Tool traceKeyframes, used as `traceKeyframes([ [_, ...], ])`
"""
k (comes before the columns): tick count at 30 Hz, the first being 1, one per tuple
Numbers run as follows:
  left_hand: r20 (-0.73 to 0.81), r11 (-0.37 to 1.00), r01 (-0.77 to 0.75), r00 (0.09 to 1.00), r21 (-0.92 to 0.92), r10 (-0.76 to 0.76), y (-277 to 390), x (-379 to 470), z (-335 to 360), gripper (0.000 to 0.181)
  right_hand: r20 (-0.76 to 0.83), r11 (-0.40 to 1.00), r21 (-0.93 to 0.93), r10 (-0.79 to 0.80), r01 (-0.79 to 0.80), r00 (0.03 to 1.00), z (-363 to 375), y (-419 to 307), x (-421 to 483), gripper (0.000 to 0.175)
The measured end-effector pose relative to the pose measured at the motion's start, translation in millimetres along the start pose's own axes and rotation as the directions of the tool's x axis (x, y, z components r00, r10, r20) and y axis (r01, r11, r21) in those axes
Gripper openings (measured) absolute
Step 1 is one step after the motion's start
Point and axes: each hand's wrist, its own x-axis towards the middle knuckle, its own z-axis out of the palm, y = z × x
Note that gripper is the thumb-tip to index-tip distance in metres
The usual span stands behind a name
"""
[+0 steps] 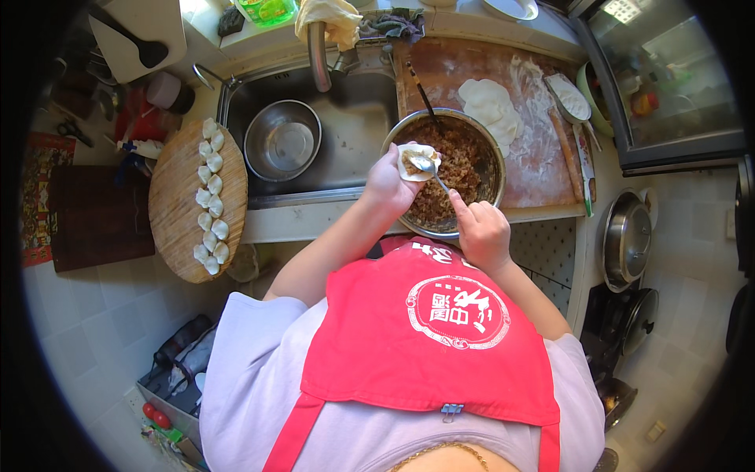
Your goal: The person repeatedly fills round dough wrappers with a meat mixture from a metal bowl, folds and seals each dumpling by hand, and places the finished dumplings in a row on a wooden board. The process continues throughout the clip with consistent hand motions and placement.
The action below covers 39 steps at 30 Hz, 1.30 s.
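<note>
A round dough wrapper (406, 172) rests on the palm of my left hand (390, 182), with some minced filling on it. My right hand (482, 227) grips a metal spoon (441, 183), its bowl pressed to the filling on the wrapper. Both hands are over the near left part of a steel bowl (500, 189) of minced filling (455, 159). A dark stick-like utensil (420, 85) stands tilted in that bowl. Flat dough wrappers (491, 112) lie overlapping on the floured wooden board (436, 65). Folded dumplings (215, 205) sit in two rows on a round wooden board (171, 194) at left.
An empty steel basin (283, 141) sits in the sink (360, 130), under a faucet (318, 56). At the right are a rolling pin (564, 156), a knife (584, 171) and a container of flour (569, 97). A dark-framed glass panel (678, 82) juts in at upper right.
</note>
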Motion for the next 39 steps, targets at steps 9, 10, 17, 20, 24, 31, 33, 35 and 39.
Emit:
traceKeyframes([
  [9,0.128,0.994,-0.104,0.987,0.033,0.099,-5,-4,-1,0.047,0.15,0.506,0.655,0.641,-0.561,0.753,-17,-9,4,0.026],
  [10,0.127,0.994,-0.102,0.987,0.037,0.096,-6,-4,-2,0.047,0.187,0.478,0.655,0.647,-0.585,0.739,-16,-9,4,0.026],
  [17,0.156,0.996,-0.086,0.984,0.023,0.081,-5,-2,-9,0.048,0.033,0.653,0.497,0.645,-0.572,0.764,-14,-4,-2,0.025],
  [20,0.143,0.995,-0.09,0.986,0.04,0.083,-7,-1,-12,0.048,0.058,0.701,0.496,0.563,-0.513,0.825,-12,-6,-4,0.024],
  [24,0.16,0.992,-0.108,0.982,0.06,0.097,-9,1,-14,0.048,0.065,0.775,0.393,0.513,-0.494,0.856,-6,-11,-8,0.025],
  [31,0.103,0.995,-0.092,0.99,-0.037,0.096,-15,4,-12,0.048,0.004,0.74,0.414,0.582,-0.531,0.814,21,-2,-9,0.024],
  [33,0.08,0.994,-0.097,0.992,-0.043,0.1,-16,4,-12,0.046,0.014,0.741,0.371,0.599,-0.56,0.801,25,6,-8,0.024],
  [35,0.069,0.996,-0.08,0.994,-0.029,0.082,-16,4,-12,0.048,0.075,0.716,0.344,0.625,-0.608,0.777,25,11,-8,0.023],
  [39,0.088,0.999,-0.054,0.995,0.001,0.054,-14,4,-14,0.048,-0.068,0.929,0.185,0.338,-0.321,0.939,13,13,-15,0.029],
])
